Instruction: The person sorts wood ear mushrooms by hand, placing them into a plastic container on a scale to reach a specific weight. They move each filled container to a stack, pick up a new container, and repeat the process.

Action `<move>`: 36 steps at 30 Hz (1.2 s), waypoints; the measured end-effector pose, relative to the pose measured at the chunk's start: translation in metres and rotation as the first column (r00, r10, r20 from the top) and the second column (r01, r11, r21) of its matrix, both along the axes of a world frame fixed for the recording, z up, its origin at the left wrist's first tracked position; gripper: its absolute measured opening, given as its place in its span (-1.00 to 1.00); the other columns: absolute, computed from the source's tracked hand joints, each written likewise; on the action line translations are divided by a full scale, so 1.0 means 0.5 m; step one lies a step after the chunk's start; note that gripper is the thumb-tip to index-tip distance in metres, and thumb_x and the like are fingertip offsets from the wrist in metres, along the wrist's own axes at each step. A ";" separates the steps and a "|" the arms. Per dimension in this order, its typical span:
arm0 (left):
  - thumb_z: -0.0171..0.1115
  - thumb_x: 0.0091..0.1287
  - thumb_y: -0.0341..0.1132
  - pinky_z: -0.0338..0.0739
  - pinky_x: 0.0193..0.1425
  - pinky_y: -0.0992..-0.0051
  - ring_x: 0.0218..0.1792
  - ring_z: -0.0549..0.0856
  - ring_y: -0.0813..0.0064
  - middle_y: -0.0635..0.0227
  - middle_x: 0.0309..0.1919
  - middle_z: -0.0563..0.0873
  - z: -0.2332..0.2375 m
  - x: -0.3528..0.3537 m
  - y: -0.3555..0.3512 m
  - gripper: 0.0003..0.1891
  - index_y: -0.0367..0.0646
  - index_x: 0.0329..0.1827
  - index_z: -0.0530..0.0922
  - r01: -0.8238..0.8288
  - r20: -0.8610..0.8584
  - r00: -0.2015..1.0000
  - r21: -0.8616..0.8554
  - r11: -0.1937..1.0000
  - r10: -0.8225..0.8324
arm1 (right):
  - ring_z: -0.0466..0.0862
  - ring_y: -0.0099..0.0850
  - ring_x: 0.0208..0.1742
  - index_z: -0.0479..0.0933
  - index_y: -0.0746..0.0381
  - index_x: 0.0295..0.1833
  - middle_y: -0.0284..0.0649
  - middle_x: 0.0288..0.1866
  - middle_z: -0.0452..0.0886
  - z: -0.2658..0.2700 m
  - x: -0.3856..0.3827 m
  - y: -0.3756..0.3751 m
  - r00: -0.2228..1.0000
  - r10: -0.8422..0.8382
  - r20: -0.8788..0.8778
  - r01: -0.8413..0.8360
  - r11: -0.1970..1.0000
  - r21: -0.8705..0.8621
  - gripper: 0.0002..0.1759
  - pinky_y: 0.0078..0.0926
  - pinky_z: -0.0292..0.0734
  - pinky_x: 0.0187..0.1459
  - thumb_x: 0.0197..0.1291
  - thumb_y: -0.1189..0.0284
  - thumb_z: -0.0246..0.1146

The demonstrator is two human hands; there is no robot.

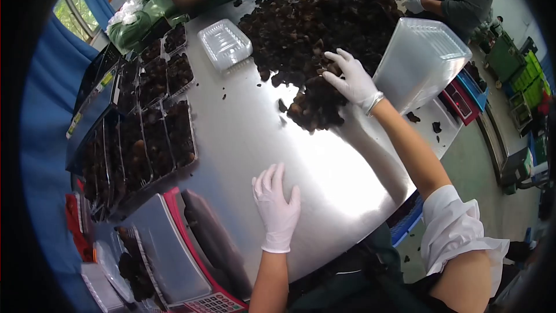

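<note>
A big heap of dark, frilly wood ear mushrooms (324, 20) covers the far part of the metal table (231, 139). My right hand (354, 80), in a white glove, reaches to the near side of this heap. Its thumb and fingers are apart, over a smaller clump of mushrooms (317, 104), and I see nothing gripped in them. Nearer to me, my gloved left hand (276, 203) is held over the bare metal with its fingers stretched out and holds nothing. A tall stack of clear plastic trays (418, 61) stands just right of my right hand.
Several filled trays (142, 145) line the left side. A clear tray (226, 45) rests near the heap. A red-edged scale (191, 249) stands at lower left, and another red scale (460, 101) at right. Co-workers' gloved hands (413, 4) are across the table.
</note>
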State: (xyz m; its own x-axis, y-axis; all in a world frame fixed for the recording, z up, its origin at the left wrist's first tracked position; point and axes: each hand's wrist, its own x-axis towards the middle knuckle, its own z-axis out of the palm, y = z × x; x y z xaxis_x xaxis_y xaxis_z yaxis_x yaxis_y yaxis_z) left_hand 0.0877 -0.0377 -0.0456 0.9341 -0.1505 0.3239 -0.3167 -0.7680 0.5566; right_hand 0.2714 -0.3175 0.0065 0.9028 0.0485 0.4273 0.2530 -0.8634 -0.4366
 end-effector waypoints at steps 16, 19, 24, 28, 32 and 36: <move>0.00 0.57 -0.26 0.33 0.46 0.17 0.37 0.43 0.03 -0.07 0.35 0.42 -0.017 0.009 0.011 -0.52 -0.33 0.45 0.33 -0.057 0.050 0.996 -0.333 0.941 0.078 | 0.49 0.10 0.18 0.54 0.20 0.13 0.10 0.21 0.49 -0.069 -0.254 0.102 0.938 0.276 0.212 -0.307 0.943 0.131 -0.58 0.07 0.44 0.14 0.13 0.37 0.29; -0.02 0.56 -0.36 0.38 0.44 0.26 0.33 0.48 0.18 0.04 0.30 0.48 -0.026 0.000 0.011 -0.59 -0.33 0.41 0.40 -0.062 0.063 0.994 -0.369 0.927 0.091 | 0.18 0.28 0.51 0.32 0.02 0.52 0.11 0.53 0.24 -0.103 -0.148 0.023 0.932 -0.316 0.175 0.349 0.914 -0.208 -0.17 0.41 -0.03 0.47 0.19 -0.07 0.29; -0.06 0.56 -0.38 0.41 0.39 0.25 0.27 0.53 0.11 0.02 0.24 0.55 -0.018 -0.004 0.022 -0.63 -0.32 0.34 0.46 -0.069 0.007 0.996 -0.528 0.846 0.085 | 0.39 0.12 0.38 0.25 0.12 0.54 0.12 0.49 0.31 -0.113 -0.224 -0.010 0.979 -0.172 -0.109 0.149 0.970 -0.192 -0.21 0.03 0.34 0.35 0.24 0.08 0.23; -0.06 0.54 -0.41 0.47 0.32 0.28 0.17 0.61 0.15 0.08 0.10 0.65 -0.006 0.004 0.009 -0.67 -0.28 0.25 0.56 -0.094 -0.085 0.995 -0.541 0.836 0.056 | 0.49 0.09 0.22 0.47 0.22 0.31 0.08 0.36 0.47 -0.071 -0.384 0.080 0.993 -0.036 -0.116 0.019 0.990 -0.142 -0.48 -0.05 0.43 0.23 0.23 0.34 0.18; -0.07 0.54 -0.41 0.48 0.29 0.33 0.14 0.63 0.23 0.10 0.05 0.68 -0.015 0.001 0.005 -0.67 -0.28 0.22 0.58 -0.081 -0.070 0.996 -0.612 0.787 0.048 | 0.55 -0.02 0.21 0.52 0.17 0.26 -0.02 0.28 0.54 -0.029 -0.443 0.167 0.891 0.445 -0.093 -0.427 0.889 0.167 -0.53 -0.07 0.48 0.22 0.20 0.43 0.22; -0.13 0.59 -0.36 0.47 0.30 0.35 0.17 0.63 0.36 0.17 0.12 0.68 -0.008 -0.004 0.016 -0.64 -0.31 0.23 0.58 -0.190 -0.163 0.982 -0.783 0.592 0.099 | 0.54 -0.18 0.23 0.58 0.16 0.17 -0.13 0.15 0.61 -0.077 -0.321 0.119 0.989 0.149 0.015 -0.149 0.975 0.163 -0.58 -0.20 0.36 0.28 0.15 0.42 0.32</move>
